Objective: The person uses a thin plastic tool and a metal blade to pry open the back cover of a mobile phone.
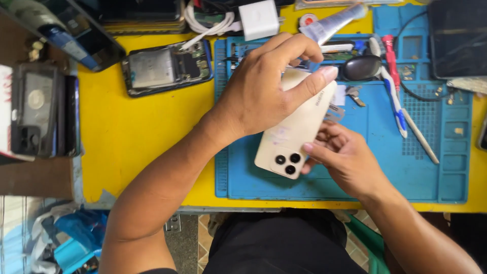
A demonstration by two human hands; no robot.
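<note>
A cream-coloured phone [297,124] is held back-side up over a blue work mat [355,172], with its three dark camera lenses at the end nearest the person, at 6 o'clock. The phone is seen near the middle of the view, tilted so its far end points toward 1 o'clock.

The left hand [264,89] is laid over the upper half of the phone. Its fingers are curled down behind the far edge, and the thumb is stretched along the phone's right side, so the phone is clasped rather than pinched. The right hand [345,157] is placed at 4 o'clock of the phone, partly under it. Its fingers are loosely bent, and a fingertip is pressed to the phone's lower right edge beside the lenses. Whether anything small is held in this hand cannot be told.

The mat is spread on a yellow table [137,132]. Shallow compartments are moulded along the mat's far and right edges; small screws and metal bits are seen in a few of them, too small to tell apart. A black oval case [361,67] and a red-handled tool [390,56] are lying at 1 o'clock of the phone. At 10 o'clock an opened phone [167,66] with its insides exposed is lying on the table, and a white charger block [258,19] at 12 o'clock.
</note>
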